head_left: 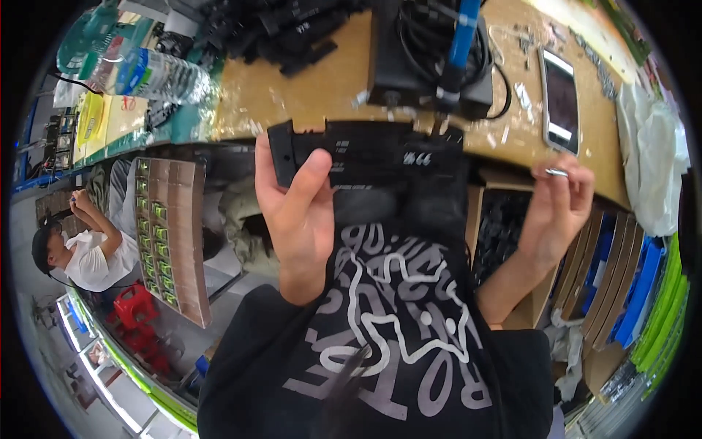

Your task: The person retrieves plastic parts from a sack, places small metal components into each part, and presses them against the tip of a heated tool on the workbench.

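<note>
My left hand [296,212] grips the left end of a long black plastic casing [373,157] with small white print. The thumb lies over its face and the fingers are behind it. The casing is held up at the bench's front edge, before my shirt. Out to the right, my right hand [559,201] is closed in a pinch on a small shiny metal piece [556,173], whose kind I cannot make out. A blue and black rod-shaped tool [461,47] reaches down toward the casing's top edge; whether it touches cannot be told.
A black box [395,80] with coiled cable stands on the wooden bench [292,102]. Beyond are black plastic parts [270,33], a bottle [164,77] and a phone [561,99]. A carton [474,219] of black pieces sits below the bench; a person [91,249] sits at far left.
</note>
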`<state>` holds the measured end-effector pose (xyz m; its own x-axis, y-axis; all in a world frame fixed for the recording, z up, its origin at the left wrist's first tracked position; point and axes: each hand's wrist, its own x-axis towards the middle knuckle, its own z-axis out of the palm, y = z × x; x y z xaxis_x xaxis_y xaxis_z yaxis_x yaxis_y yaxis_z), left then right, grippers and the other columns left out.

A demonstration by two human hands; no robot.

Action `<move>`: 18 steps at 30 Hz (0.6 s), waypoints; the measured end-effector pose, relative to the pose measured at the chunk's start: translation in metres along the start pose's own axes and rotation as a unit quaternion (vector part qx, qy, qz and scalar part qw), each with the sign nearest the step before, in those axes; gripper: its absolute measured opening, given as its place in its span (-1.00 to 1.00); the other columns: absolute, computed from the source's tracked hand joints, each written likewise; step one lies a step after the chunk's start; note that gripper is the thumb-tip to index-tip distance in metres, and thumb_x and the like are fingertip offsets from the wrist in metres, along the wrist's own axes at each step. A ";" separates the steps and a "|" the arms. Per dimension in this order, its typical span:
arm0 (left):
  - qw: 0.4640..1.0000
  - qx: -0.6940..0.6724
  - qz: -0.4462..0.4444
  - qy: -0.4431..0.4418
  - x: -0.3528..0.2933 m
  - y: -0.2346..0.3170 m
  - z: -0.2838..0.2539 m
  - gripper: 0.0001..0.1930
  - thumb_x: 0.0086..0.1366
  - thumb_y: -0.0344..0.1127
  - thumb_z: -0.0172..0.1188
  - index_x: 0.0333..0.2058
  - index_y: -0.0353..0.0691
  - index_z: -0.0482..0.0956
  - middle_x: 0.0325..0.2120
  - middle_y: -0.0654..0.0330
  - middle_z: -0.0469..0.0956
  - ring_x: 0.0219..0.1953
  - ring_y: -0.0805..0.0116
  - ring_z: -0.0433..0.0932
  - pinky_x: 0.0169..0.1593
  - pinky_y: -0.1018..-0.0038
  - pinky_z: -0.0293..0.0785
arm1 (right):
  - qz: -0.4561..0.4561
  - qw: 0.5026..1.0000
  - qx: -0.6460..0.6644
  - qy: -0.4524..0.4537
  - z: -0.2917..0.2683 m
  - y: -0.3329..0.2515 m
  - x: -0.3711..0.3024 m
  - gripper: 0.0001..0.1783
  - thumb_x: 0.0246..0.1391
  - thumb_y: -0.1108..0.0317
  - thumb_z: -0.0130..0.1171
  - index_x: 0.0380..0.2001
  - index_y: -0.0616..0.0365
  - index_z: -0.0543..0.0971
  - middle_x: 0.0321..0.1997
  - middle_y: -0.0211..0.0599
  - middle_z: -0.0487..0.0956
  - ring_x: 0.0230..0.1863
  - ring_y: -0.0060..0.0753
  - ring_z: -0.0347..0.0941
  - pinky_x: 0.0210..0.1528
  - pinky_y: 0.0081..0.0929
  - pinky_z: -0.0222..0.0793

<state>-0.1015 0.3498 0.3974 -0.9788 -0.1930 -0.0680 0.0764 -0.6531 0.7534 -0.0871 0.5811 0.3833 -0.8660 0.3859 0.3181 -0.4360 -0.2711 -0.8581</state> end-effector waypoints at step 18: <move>0.997 0.031 -0.070 -0.007 -0.037 -0.020 0.000 -0.66 0.00 -0.62 0.06 -0.25 -0.22 0.20 -0.35 0.21 0.35 -0.39 0.56 0.36 -0.32 0.65 0.36 | 0.043 0.994 0.094 -0.030 0.018 0.014 -0.047 -0.79 -0.18 0.70 0.02 -0.41 0.25 0.33 -0.37 -0.22 0.36 -0.33 -0.28 0.39 -0.31 -0.48 0.34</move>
<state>-0.0664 0.3701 0.3852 -0.9818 -0.0916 -0.1665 -0.0732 -0.6262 0.7762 -0.0567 0.5438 0.3639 -0.9125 0.3029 0.2749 -0.3929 -0.4622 -0.7950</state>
